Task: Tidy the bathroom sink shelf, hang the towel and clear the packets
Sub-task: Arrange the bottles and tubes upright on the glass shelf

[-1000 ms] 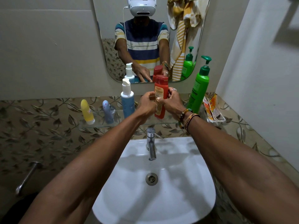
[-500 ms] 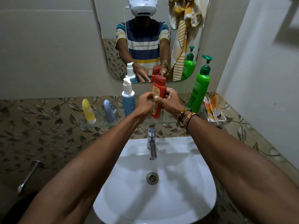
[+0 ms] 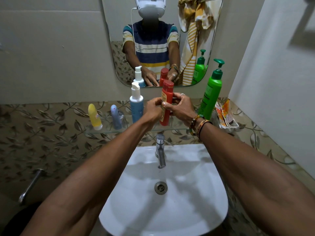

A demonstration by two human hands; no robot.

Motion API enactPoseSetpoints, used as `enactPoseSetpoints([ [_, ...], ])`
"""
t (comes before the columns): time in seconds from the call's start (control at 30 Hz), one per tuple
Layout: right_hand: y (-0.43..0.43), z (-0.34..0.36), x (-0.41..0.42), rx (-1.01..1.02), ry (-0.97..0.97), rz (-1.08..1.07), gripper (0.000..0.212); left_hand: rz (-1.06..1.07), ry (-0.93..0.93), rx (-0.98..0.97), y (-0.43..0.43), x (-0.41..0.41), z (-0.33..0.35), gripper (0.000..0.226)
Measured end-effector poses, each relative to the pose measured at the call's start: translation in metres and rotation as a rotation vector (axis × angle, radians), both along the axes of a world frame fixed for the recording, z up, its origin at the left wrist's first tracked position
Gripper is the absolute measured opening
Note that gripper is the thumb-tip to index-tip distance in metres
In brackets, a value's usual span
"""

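Roughly midway, I'd judge. Shelf (image 3: 109, 130) mostly lined up: yellow bottle (image 3: 94, 116), small grey-blue bottle (image 3: 115, 119), blue pump bottle (image 3: 136, 108) and green pump bottle (image 3: 210, 97) all upright. Red bottle (image 3: 166, 92) not placed yet. Left hand (image 3: 152, 111) and right hand (image 3: 183, 109) both hold it, fingers (image 3: 178, 97) curled round its middle, over the shelf between the two pumps. Can't tell if its base touches the glass. Red plastic, red cap, yellowish label facing left, near upright. Packets (image 3: 225, 114) lie crumpled at the right end, just beside the green pump: not cleared. Towel (image 3: 192, 31) shows only in the mirror (image 3: 117, 23), hanging bunched; probably needs straightening.
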State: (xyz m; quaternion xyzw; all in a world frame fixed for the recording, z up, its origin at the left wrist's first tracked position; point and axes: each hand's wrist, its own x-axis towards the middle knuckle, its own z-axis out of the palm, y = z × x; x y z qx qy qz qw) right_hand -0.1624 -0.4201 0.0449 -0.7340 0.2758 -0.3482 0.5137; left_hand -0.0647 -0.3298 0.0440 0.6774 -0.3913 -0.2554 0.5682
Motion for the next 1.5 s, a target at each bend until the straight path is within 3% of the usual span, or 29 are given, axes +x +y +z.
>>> enactPoseSetpoints([
  [0.27,0.002,0.000,-0.003,0.083,-0.016,0.006,0.054,0.003,0.017,0.040,0.002,-0.002,0.002,0.041],
  [0.63,0.005,-0.003,-0.003,0.250,0.047,0.169,0.068,0.023,-0.037,0.154,0.006,-0.004,-0.002,0.055],
  [1.23,0.002,-0.006,-0.008,0.263,0.083,0.178,0.067,0.022,-0.043,0.179,0.012,-0.010,0.000,0.057],
  [1.37,0.003,-0.006,-0.010,0.214,0.125,0.165,0.064,0.020,-0.097,0.198,0.012,-0.014,0.001,0.047],
  [1.5,0.004,-0.008,-0.014,0.145,0.161,0.056,0.078,0.060,-0.193,0.304,0.011,-0.018,-0.001,0.024],
])
